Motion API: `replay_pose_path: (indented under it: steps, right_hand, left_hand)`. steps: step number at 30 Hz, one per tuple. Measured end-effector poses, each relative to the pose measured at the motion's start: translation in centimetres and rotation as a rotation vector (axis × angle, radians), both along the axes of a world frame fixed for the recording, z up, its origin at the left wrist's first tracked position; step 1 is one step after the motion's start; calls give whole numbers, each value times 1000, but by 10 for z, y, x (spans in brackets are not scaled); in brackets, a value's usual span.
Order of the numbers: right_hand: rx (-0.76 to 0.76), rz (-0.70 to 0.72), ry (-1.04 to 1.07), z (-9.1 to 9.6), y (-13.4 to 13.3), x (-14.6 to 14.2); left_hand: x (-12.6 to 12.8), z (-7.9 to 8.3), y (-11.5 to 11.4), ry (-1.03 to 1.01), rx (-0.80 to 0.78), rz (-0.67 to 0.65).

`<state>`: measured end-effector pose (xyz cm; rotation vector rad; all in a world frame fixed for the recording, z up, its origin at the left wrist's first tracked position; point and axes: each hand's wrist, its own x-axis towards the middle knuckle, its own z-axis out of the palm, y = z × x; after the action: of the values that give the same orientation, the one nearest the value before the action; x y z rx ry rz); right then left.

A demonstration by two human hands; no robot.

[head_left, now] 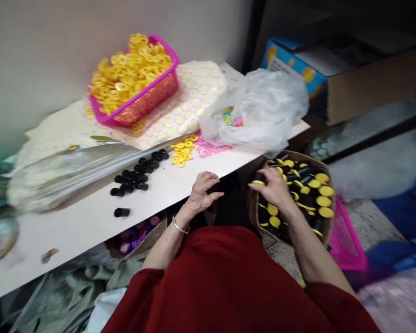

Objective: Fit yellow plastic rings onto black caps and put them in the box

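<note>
My left hand (203, 192) rests at the front edge of the white table (90, 222), fingers curled and apart, holding nothing I can see. My right hand (273, 187) reaches into a brown cardboard box (327, 226) full of black tubes with yellow caps (321, 189); its fingers pinch one yellow-capped black tube (258, 180) at the box's near rim. Several loose black tubes (135, 175) lie on the table, one (121, 212) apart from the rest. A small pile of yellow rings (183, 151) lies beside them.
A pink basket (143, 104) heaped with yellow rings stands at the back on sheets of round stickers (190, 106). A crumpled clear plastic bag (260, 108) sits at the table's right end, with a pink tray (345, 240) on the floor and a box of purple items (135, 236) under the table.
</note>
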<state>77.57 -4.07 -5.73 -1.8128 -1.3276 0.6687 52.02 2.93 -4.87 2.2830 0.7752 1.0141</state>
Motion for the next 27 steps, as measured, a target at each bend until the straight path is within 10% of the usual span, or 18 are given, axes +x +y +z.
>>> replay_pose_path:
  steps: [8,17,27]
  right_hand:
    - [-95,7,-620,-39,-10,62]
    - [352,14,-467,-24,32,-3]
    - [318,217,-363,-5,116,-97]
  left_hand:
    - [-70,-16,44,122,-113,782]
    - [-108,9,41,412,-8,1384]
    - [-146,2,35,314,-188,1406]
